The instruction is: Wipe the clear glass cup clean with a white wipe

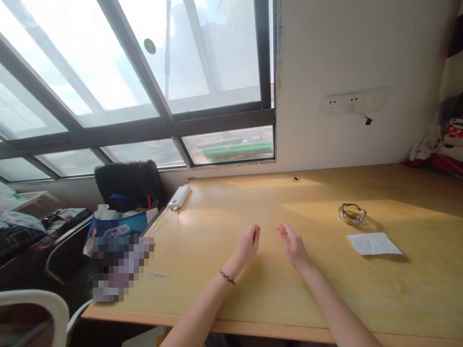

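My left hand [248,243] and my right hand [293,246] hover side by side over the middle of a wooden desk [275,289], palms turned toward each other. Both hold nothing, and their fingers are loosely curved and apart. A beaded bracelet circles my left wrist. To the right of my right hand lie a white paper napkin [373,243] and, just behind it, a clear glass ashtray [352,213]. A white power bank [179,197] with a cable lies at the desk's far left corner.
A window runs along the back left, and wall sockets [352,102] sit above the desk. Left of the desk stands a black chair [128,180] with a blue bag [117,226] on it. A small dark object [295,179] lies by the wall.
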`<state>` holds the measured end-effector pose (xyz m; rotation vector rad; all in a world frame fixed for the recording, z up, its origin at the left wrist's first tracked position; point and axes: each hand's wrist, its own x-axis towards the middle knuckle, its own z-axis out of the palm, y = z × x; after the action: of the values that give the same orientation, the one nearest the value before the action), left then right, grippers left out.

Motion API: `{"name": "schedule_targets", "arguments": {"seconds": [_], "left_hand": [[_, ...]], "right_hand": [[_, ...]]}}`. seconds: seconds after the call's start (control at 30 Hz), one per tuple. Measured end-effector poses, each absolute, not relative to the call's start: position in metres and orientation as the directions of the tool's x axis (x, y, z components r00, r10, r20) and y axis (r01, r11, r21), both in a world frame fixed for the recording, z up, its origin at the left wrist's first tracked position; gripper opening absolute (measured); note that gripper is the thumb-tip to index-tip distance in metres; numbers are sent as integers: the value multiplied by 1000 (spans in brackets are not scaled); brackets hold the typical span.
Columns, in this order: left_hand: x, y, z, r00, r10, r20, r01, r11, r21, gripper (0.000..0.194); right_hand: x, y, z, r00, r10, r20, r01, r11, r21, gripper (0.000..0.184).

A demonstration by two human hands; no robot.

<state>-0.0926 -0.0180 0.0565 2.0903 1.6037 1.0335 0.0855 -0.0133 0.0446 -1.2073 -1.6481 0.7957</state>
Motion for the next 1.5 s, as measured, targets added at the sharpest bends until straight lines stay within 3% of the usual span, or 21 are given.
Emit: {"name": "schedule_targets", "arguments": {"seconds": [0.2,0.33,1.0,1.5], "left_hand": [[-43,-2,48,135,946,295,550,-319,772,21],[-35,-6,46,129,942,311,508,-332,795,22],[-50,-15,40,278,885,373,697,-454,556,16],[-50,-13,41,309,887,343,725,-453,518,19]], "right_hand": [[87,-13,52,-118,951,286,375,309,-874,37],[83,-16,56,-140,936,322,386,351,-853,35],[72,-22,54,-199,928,316,497,373,-783,35],[73,-21,49,-196,934,299,516,358,-778,37]]}}
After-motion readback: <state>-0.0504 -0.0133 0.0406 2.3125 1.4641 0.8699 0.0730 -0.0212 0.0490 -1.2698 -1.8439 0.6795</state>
